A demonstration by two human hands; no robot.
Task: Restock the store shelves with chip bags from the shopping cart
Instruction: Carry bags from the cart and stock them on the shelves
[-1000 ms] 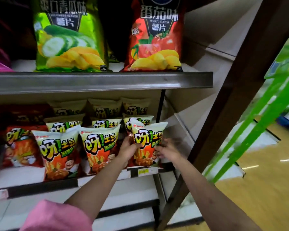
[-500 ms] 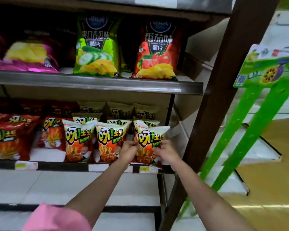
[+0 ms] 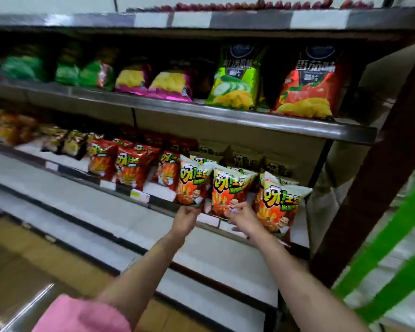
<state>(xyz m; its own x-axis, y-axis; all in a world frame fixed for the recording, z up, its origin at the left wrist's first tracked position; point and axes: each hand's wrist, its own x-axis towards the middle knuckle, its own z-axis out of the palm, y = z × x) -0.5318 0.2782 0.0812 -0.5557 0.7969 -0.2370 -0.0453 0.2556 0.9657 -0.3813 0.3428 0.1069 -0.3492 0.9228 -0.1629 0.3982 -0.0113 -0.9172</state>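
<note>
Fronting stock: left hand [image 3: 186, 218] pinches the left chip bag [image 3: 193, 182]; right hand [image 3: 246, 218], fingers loose, touches the middle chip bag [image 3: 228, 191]. Bare shelf [image 3: 65, 161] leftward needs filling; cart unseen.

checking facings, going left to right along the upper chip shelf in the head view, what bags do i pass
green bags → more green bags → magenta bags with yellow chips → green cucumber bag → red tomato bag
</note>
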